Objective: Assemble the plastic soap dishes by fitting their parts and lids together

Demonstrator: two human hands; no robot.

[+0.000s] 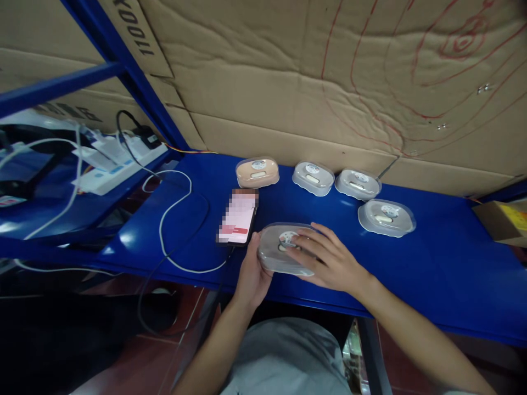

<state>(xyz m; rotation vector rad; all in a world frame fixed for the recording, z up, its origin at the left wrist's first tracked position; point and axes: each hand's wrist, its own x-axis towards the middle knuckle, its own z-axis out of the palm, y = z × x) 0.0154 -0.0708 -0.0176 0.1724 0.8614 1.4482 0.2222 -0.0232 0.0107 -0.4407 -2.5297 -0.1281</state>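
An oval plastic box [272, 253] with a clear lid and a round label is between my hands, over the front of the blue shelf [444, 274]. My left hand [252, 277] grips its left end, thumb along the side. Over the right end, my right hand [331, 260] has its fingers bent across the lid and label, covering part of them. Just beyond my left hand lies a phone [239, 216] with its screen lit and partly pixelated. Similar boxes stand behind: a peach-coloured one [257, 173], and pale ones including the nearest [387, 218] at right.
Cardboard [263, 82] with red drawn lines walls off the back. White and black cables [164, 225] loop across the shelf's left part, near a power strip [119, 167]. An open carton [500, 222] stands at the right end. A blue metal post [135, 77] rises at left.
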